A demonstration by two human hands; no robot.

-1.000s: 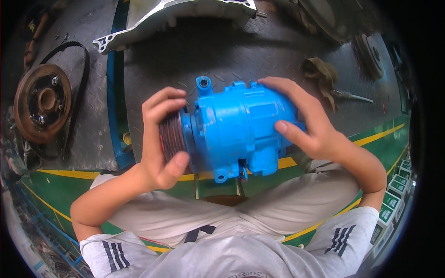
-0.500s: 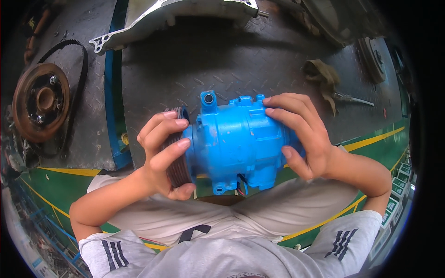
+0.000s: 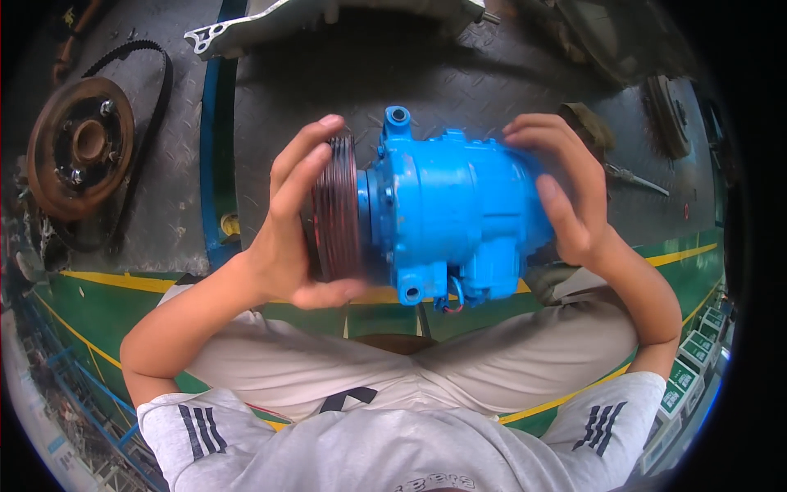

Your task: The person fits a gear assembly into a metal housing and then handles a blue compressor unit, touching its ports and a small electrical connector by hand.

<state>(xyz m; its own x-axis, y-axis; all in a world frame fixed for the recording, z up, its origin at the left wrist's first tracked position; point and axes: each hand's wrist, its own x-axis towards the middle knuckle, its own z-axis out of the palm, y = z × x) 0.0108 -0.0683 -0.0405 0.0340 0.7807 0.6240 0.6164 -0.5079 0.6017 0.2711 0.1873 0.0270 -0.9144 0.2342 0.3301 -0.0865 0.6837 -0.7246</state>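
Note:
A blue air-conditioning compressor (image 3: 451, 205) is between my two hands above the front edge of the metal workbench. Its dark grooved pulley (image 3: 337, 209) faces left, with reddish marks in the grooves. My left hand (image 3: 291, 221) cups this pulley, fingers over the upper part and thumb along the bottom. At the opposite end, my right hand (image 3: 574, 184) grips the blue housing, its thumb on the near side and its fingers at the top. Short wires (image 3: 453, 297) hang from the underside of the housing. The compressor's far right end is partly hidden by my right hand.
On the left bench lie a rusty pulley wheel (image 3: 82, 149) and a black toothed belt (image 3: 166, 86). A silver metal casting (image 3: 270, 29) is at the back. A brown rag (image 3: 589, 127), a metal rod tool (image 3: 638, 179) and a round disc (image 3: 668, 115) lie to the right.
The compressor has moved away from my body and slightly right, and its pulley shows more fully. My left fingers have shifted from the pulley's inner edge to its outer side. The whole view has shifted slightly.

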